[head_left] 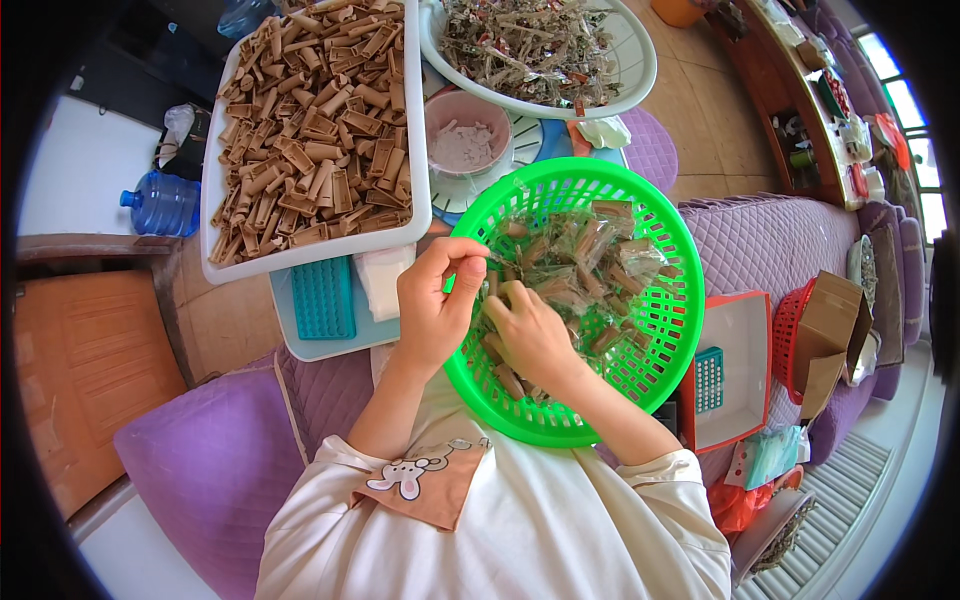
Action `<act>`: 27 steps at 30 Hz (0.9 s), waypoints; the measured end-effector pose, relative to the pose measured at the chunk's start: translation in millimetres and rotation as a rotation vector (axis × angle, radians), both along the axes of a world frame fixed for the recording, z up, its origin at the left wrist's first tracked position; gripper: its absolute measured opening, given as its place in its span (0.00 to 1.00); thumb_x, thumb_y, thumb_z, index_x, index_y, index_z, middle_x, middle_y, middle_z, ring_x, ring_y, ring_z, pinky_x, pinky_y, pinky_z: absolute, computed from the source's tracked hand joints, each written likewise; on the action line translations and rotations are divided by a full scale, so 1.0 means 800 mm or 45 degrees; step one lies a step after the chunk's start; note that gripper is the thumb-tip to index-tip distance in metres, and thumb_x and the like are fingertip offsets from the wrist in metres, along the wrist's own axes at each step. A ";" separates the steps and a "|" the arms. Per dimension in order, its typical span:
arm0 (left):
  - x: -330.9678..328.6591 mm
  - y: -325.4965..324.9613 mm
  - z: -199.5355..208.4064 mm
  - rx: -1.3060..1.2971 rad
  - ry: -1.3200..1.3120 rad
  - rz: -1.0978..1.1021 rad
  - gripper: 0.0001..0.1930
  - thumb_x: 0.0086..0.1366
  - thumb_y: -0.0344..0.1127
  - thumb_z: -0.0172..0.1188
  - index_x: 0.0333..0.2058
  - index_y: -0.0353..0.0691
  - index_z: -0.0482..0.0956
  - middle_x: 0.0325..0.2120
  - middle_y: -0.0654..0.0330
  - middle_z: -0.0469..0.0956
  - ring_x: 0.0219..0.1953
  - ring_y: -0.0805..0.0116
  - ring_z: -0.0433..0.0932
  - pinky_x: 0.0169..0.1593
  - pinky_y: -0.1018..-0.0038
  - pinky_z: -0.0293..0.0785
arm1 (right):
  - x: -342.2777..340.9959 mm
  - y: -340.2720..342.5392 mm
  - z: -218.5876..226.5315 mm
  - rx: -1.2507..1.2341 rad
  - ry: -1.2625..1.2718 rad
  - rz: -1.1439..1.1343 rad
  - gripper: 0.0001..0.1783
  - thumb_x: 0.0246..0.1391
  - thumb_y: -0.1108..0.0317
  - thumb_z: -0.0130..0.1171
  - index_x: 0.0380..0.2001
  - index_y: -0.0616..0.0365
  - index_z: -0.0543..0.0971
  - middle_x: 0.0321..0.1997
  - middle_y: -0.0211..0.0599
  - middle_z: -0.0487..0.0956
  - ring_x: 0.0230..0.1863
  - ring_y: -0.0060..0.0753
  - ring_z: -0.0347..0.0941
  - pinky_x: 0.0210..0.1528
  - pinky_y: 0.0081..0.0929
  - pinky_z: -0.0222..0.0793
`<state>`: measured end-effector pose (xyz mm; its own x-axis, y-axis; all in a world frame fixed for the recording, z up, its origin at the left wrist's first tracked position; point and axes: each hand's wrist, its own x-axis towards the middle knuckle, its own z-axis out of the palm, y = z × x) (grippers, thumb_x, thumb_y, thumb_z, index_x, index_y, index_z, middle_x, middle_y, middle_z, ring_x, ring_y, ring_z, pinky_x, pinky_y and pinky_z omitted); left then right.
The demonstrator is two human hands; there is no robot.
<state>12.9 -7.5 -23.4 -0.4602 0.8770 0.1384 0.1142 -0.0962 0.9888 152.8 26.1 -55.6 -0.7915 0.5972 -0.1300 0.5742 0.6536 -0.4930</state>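
A round green plastic basket [687, 300] sits at my lap, holding brown tube-like pieces [590, 245], many in clear plastic film. My left hand [440, 290] is over the basket's left rim. Its thumb and forefinger are pinched together, and whatever lies between them is too small to make out. Beside it, lower inside the basket, my right hand [532, 335] reaches among the pieces with bent fingers. Their tips are partly hidden, so what they grip cannot be made out. A white tray [424, 150] heaped with bare brown curled pieces [315, 130] stands at the far left.
Beyond the green basket are a pink bowl [438, 112] of whitish powder and a white basin [640, 75] of wrapped pieces. A teal gridded tray [325, 300] lies left. To the right are a red-edged box [730, 420], red basket [790, 340] and cardboard box [830, 320].
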 end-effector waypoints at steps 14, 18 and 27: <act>-0.008 -0.009 -0.004 0.156 -0.101 -0.108 0.15 0.63 0.40 0.48 0.23 0.35 0.68 0.16 0.64 0.70 0.19 0.78 0.68 0.23 0.83 0.64 | 0.008 0.016 0.025 -0.344 0.782 -0.378 0.08 0.37 0.82 0.53 0.22 0.60 0.67 0.31 0.42 0.67 0.30 0.39 0.68 0.31 0.28 0.67; -0.001 -0.005 0.001 0.053 -0.198 -0.113 0.11 0.62 0.37 0.49 0.27 0.35 0.70 0.20 0.64 0.72 0.22 0.78 0.71 0.28 0.83 0.68 | 0.025 0.020 0.032 -1.237 1.233 -0.584 0.10 0.43 0.83 0.52 0.28 0.59 0.66 0.36 0.31 0.67 0.33 0.22 0.66 0.36 0.18 0.64; 0.013 -0.002 -0.001 -0.057 -0.272 -0.177 0.08 0.63 0.34 0.47 0.31 0.36 0.71 0.23 0.66 0.71 0.23 0.81 0.68 0.28 0.86 0.64 | 0.046 0.018 0.060 -1.885 1.727 -0.607 0.14 0.54 0.68 0.49 0.43 0.62 0.66 0.43 0.33 0.69 0.42 0.22 0.68 0.42 0.21 0.68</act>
